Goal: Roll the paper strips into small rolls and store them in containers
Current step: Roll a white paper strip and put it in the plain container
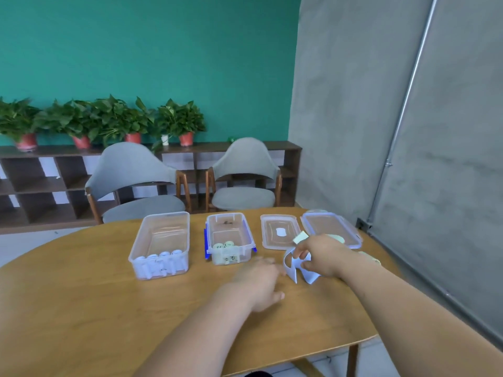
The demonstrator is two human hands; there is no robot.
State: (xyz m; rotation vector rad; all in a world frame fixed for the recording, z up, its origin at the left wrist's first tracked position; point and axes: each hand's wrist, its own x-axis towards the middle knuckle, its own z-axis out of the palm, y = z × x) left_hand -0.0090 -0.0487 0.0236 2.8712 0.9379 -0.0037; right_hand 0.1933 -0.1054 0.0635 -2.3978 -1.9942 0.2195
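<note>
My right hand (324, 254) pinches a curled white paper strip (292, 266) just above the wooden table (81, 295), in front of the two lids. My left hand (258, 281) hovers blurred to the left of the strip, fingers spread and holding nothing. A clear container (160, 244) at the left holds several white paper rolls at its near end. To its right, a smaller clear container with blue clips (230, 238) holds a few pale green rolls. More pale green strips (300, 237) lie behind my right hand, partly hidden.
Two clear lids lie at the table's far right: a plain one (280, 231) and a blue-edged one (330, 228). Two grey chairs (136, 183) stand beyond the table. A low shelf with potted plants (109, 121) lines the green wall. A grey curtain hangs on the right.
</note>
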